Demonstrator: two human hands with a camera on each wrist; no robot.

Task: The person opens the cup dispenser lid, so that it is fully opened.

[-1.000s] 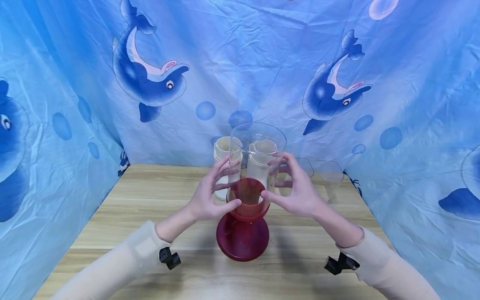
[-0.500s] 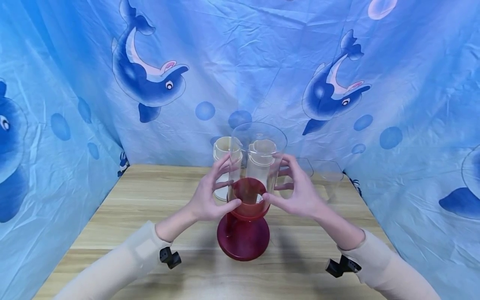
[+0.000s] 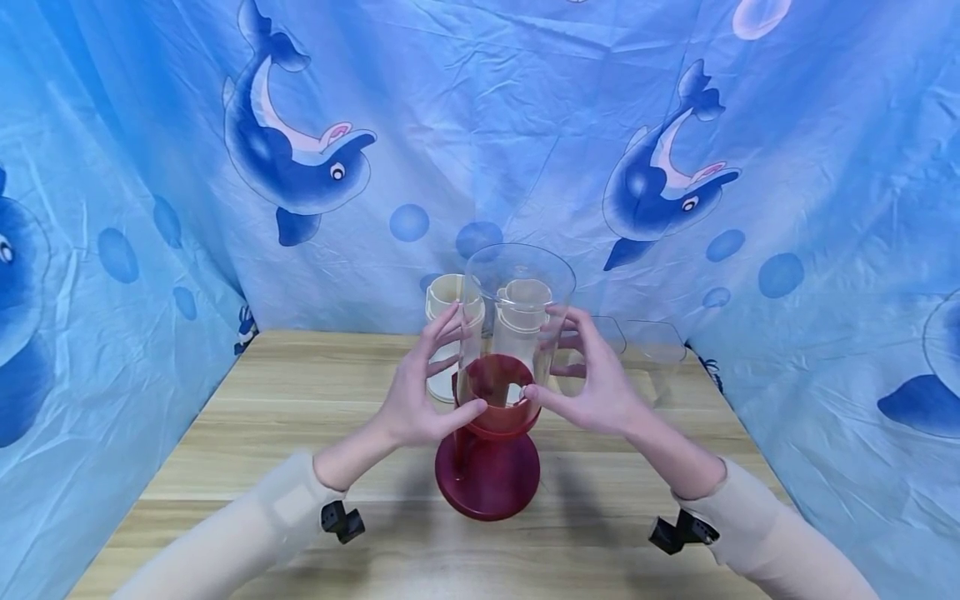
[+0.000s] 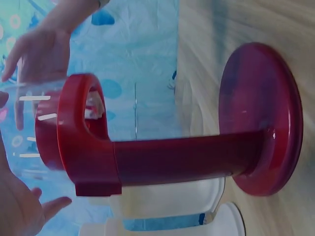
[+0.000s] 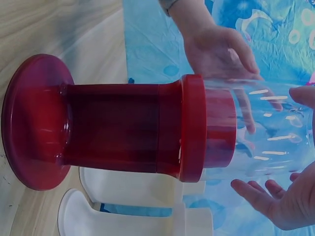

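Observation:
A clear cylinder [image 3: 517, 342], open at the top, stands upright on the ring [image 3: 498, 423] of a red stand [image 3: 487, 479]. Its lower end is around the red collar [image 5: 220, 129]. My left hand [image 3: 422, 398] holds the cylinder's left side, the thumb in front and the fingers spread round behind. On the opposite side my right hand [image 3: 597, 387] holds it likewise. In the left wrist view the red post [image 4: 182, 160] joins the ring to the round base [image 4: 266, 118], which rests on the table. The hands hide part of the cylinder's walls.
Two cream-white stands [image 3: 442, 379] are behind the red one, the right one seen through the cylinder. Faint clear containers [image 3: 658, 343] stand at the back right of the wooden table [image 3: 322, 392]. A blue dolphin curtain [image 3: 450, 125] encloses the back and sides.
The cylinder and red stand have shifted very slightly to the right, both hands staying on the cylinder. Otherwise the hold looks the same.

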